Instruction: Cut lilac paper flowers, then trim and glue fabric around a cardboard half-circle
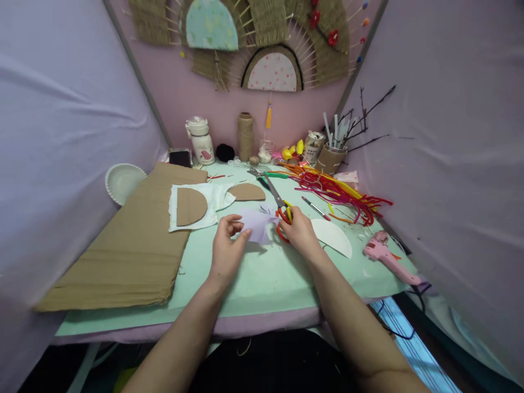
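Forearms (180,333) cut off at btm. L hand (230,240) part-curled, thumb + fingers pinching purple sheet (257,225), fingertips partly hidden; R hand (301,232) closed on scissors (279,200) handles, some fingers hidden. Sheet btwn hands, over tabletop (262,289). Farther: blade tips (267,178) hard to ID vs green-handled tool (279,175).

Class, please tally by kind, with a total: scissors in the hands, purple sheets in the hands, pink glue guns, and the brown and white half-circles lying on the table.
Held scissors: 1
Held purple sheet: 1
Pink glue gun: 1
Brown half-circles: 2
White half-circle: 1
Total: 6
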`<state>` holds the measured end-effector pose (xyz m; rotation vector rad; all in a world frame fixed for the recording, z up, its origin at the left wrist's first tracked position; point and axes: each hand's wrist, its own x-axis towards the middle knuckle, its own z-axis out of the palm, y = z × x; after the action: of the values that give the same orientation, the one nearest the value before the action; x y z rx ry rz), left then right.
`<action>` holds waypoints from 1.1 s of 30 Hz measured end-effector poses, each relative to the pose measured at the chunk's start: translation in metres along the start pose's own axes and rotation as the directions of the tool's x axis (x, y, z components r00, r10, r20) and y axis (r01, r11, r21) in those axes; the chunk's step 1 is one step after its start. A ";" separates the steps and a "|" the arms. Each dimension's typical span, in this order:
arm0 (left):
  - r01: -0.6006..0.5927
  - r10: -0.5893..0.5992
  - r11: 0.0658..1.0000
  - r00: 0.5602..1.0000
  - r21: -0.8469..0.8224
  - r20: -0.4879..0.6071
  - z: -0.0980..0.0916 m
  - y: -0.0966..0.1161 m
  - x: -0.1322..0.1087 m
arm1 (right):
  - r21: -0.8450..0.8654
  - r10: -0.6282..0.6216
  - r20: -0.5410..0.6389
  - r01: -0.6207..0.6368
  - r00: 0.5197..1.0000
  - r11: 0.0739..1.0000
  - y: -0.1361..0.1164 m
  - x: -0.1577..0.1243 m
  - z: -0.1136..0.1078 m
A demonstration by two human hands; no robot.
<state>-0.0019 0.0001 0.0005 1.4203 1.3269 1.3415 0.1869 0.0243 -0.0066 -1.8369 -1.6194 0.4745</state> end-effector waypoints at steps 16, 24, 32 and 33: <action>0.147 -0.260 0.841 0.954 -0.521 -0.151 -0.004 -0.001 0.010 | 0.103 -0.220 0.050 0.215 0.974 0.971 -0.028 0.001 -0.006; 0.083 -0.243 0.785 0.953 -0.614 -0.183 -0.004 -0.003 0.010 | 0.682 -0.247 0.131 0.094 0.960 0.725 -0.062 -0.006 0.018; 0.245 -0.383 0.496 0.923 -0.833 0.043 -0.004 0.002 0.012 | 0.823 -0.032 0.004 0.014 0.999 0.568 -0.047 0.005 0.026; 0.260 -0.392 0.479 0.918 -0.839 0.061 -0.004 0.003 0.012 | 0.826 -0.021 0.000 0.012 1.000 0.564 -0.045 0.005 0.025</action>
<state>-0.0065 0.0111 0.0067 0.3662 0.7458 1.5042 0.1379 0.0368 0.0061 -1.0692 -1.0829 1.0341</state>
